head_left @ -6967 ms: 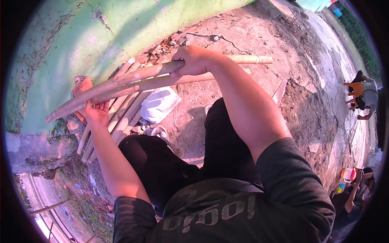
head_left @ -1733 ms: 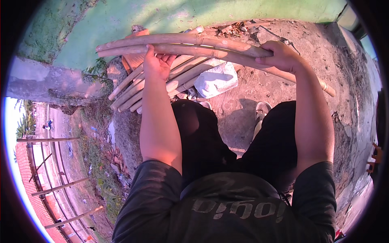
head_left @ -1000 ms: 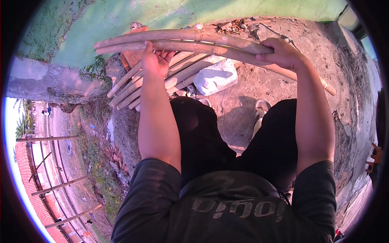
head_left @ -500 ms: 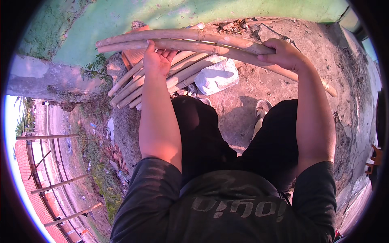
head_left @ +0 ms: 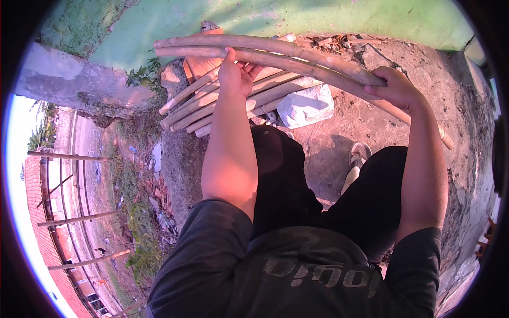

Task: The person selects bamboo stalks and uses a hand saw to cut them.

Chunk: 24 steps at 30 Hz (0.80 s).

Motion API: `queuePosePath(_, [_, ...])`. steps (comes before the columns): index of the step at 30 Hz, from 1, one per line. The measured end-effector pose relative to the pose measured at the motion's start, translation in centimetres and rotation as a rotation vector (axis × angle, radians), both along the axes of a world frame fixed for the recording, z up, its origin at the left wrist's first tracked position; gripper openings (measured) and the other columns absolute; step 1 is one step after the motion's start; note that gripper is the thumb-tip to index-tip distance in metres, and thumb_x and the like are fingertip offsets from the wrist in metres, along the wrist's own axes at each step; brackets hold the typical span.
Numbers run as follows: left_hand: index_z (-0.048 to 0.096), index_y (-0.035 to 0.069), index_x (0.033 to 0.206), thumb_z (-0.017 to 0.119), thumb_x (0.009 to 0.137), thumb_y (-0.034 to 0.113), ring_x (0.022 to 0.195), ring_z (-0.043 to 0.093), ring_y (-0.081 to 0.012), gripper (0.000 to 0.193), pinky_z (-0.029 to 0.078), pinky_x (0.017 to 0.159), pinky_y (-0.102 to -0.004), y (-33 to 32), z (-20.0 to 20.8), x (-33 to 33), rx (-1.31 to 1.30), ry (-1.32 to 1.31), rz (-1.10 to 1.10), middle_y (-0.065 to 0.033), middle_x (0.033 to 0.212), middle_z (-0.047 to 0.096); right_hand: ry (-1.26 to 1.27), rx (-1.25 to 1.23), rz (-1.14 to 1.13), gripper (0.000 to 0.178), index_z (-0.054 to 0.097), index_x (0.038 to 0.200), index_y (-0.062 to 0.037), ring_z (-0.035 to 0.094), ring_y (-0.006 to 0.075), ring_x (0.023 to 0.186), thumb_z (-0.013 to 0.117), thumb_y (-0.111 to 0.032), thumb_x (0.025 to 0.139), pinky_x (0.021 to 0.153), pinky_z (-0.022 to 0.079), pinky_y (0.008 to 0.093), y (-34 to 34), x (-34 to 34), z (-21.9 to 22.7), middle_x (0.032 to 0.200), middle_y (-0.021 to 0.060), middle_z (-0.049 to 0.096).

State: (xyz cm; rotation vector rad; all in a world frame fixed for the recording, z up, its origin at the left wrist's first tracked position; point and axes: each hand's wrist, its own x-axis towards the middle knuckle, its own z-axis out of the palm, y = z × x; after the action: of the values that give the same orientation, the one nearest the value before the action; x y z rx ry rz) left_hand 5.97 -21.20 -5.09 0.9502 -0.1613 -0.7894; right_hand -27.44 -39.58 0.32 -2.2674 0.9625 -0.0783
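Observation:
Two long bamboo poles lie side by side across both my hands, above the ground. The far bamboo pole (head_left: pixel 265 43) ends at my right hand (head_left: pixel 395 90), which is closed around it with the thumb on its end. Beneath that same hand runs the near bamboo pole (head_left: pixel 305 68), reaching farther right past my forearm. My left hand (head_left: pixel 238 75) holds the near pole from below, thumb up against it and the other fingers curled behind, partly hidden. Under the held poles, a pile of bamboo poles (head_left: pixel 183 116) rests on the ground, beside a whitish, block-like lump (head_left: pixel 307 106).
A green wall (head_left: pixel 318 18) stands at the far side, with dry debris (head_left: pixel 331 41) along its foot. An orange-brown slab (head_left: pixel 200 68) leans behind the pile. My sandalled foot (head_left: pixel 359 153) is on rough concrete (head_left: pixel 328 151). Weedy ground (head_left: pixel 130 196) lies to the left.
The whole view has shifted, so the scene sits farther right in the picture. Both hands keep their hold on the two bamboo poles, with little visible change in grip.

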Motion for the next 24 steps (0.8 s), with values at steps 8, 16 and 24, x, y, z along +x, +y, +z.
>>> queuePosePath(8, [0.041,0.002,0.136,0.041,0.105,0.044,0.115,0.059,-0.0354,0.052,0.052,0.098,-0.0564,-0.8,-0.5,-0.1,-0.025,0.016,-0.040,-0.0191,0.124,0.055,0.032,-0.016,-0.002,0.052,0.067,0.116,-0.0017,0.064,0.0231,0.097,0.078,-0.037,0.079,0.086,0.048,0.0360,0.0,-0.8,0.6,0.105,0.0133,0.069])
queuePosePath(16, [0.035,0.007,0.145,0.048,0.099,0.052,0.130,0.050,-0.0295,0.066,0.046,0.109,-0.0502,0.4,0.4,0.2,0.033,-0.114,-0.065,-0.0124,0.144,0.045,0.044,-0.052,0.143,0.060,0.067,0.118,-0.0042,0.064,0.0299,0.101,0.074,-0.049,0.079,0.087,0.048,0.0392,-0.8,0.1,-0.4,0.106,0.0151,0.069])
queuePosePath(24, [0.033,0.007,0.147,0.058,0.095,0.049,0.130,0.050,-0.0305,0.070,0.048,0.107,-0.0472,-0.4,-0.7,0.3,0.046,-0.094,-0.043,-0.0147,0.145,0.044,0.075,-0.039,0.102,0.060,0.069,0.119,-0.0085,0.065,0.0290,0.102,0.073,-0.052,0.078,0.087,0.049,0.0391,-0.8,-1.0,-0.2,0.108,0.0145,0.069])
